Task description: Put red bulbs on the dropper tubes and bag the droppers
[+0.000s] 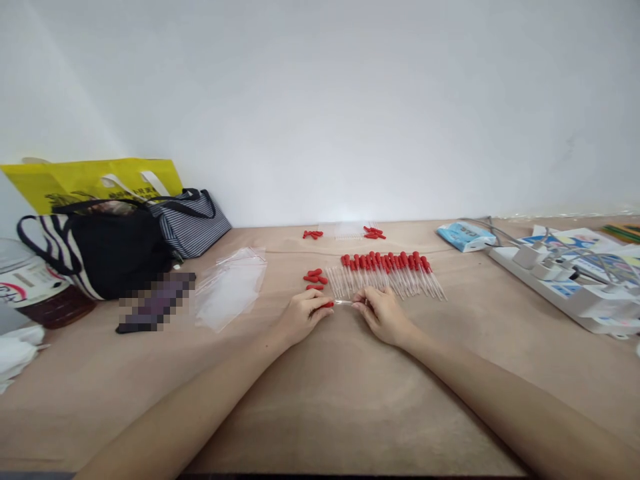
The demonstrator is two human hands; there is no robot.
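Observation:
My left hand [300, 317] pinches a red rubber bulb [329, 305] between thumb and fingers. Opposite it, my right hand [384, 316] grips a clear dropper tube [343, 303], whose left end meets the bulb; how deep it sits in the bulb I cannot tell. Just beyond my hands, several droppers [387, 261] with red bulbs lie side by side in a row. Bare clear tubes [340, 281] lie at the row's left end. Several loose red bulbs [315, 277] rest beyond my left hand.
Clear zip bags [233, 287] lie left, beside a pixelated dark object [157, 303]. Black bag [113, 250], striped bag [193, 223], yellow bag [100, 180] and bottle [55, 307] stand farther left. Near the wall are more red bulbs [313, 235]. Right: blue packet [465, 237], power strip [550, 287].

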